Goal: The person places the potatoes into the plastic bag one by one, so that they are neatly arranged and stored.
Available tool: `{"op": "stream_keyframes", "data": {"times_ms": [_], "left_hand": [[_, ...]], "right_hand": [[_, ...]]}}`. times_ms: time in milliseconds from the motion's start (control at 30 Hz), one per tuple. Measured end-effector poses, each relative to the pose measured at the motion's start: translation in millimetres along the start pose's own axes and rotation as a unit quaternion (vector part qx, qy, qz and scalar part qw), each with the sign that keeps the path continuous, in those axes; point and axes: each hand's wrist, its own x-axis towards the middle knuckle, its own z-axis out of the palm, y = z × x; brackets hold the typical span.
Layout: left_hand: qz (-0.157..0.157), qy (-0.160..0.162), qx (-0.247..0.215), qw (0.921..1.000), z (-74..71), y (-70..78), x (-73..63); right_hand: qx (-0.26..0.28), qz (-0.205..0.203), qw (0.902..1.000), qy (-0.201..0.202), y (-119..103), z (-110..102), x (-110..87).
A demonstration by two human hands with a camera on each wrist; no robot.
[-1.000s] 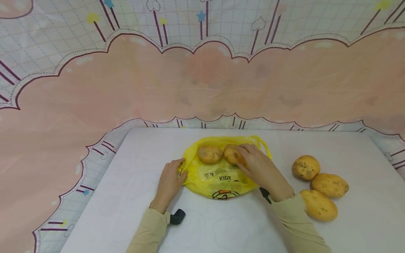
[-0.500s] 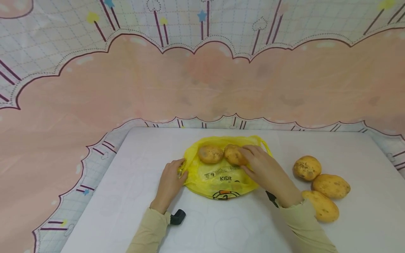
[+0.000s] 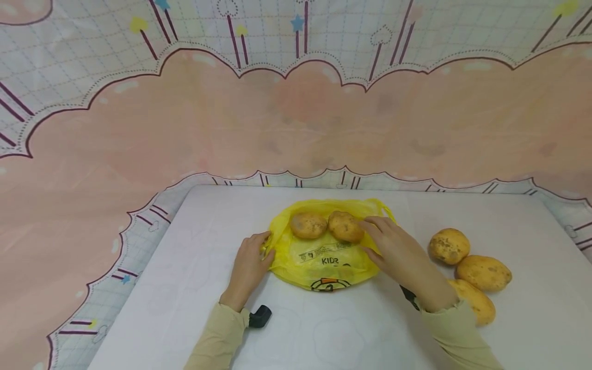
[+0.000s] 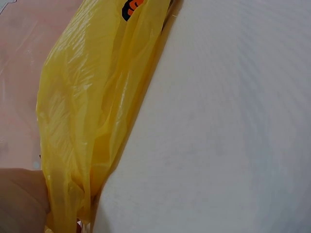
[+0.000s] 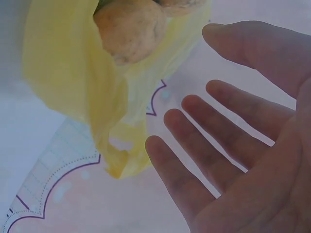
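Note:
A yellow plastic bag (image 3: 305, 257) lies on the white table with its mouth spread. Two potatoes sit in it side by side, a left potato (image 3: 308, 225) and a right potato (image 3: 346, 226). At the bag's left edge my left hand (image 3: 248, 267) pinches the plastic; the left wrist view shows the yellow film (image 4: 82, 121) gathered by the thumb (image 4: 22, 199). My right hand (image 3: 400, 257) is at the bag's right rim, beside the right potato. In the right wrist view its fingers (image 5: 218, 141) are spread, holding nothing, apart from the bag's handle loop (image 5: 119, 162).
Three more potatoes lie to the right of the bag: a round potato (image 3: 449, 246), an oval potato (image 3: 484, 272) and a third potato (image 3: 478, 303) partly behind the right sleeve (image 3: 458, 334). A patterned cloth backdrop (image 3: 296, 123) rises behind the table (image 3: 324, 329).
My right hand has let go of the right potato, which stays in the bag, and has drawn back to the right with its fingers opening. The left hand has stayed in place.

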Motion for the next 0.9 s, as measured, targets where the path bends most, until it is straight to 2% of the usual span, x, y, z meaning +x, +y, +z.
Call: {"op": "stream_keyframes", "data": {"times_ms": [333, 900], "left_hand": [[-0.009, -0.006, -0.007, 0.9999, -0.8, 0.0, -0.3], [-0.005, -0.002, -0.006, 1.0000, -0.7, -0.3, 0.3]], "right_hand": [[-0.008, 0.006, 0.9999, -0.012, 3, -4, -10.9], [-0.019, 0.006, 0.9998, -0.001, 5, -15, -27.4]]}}
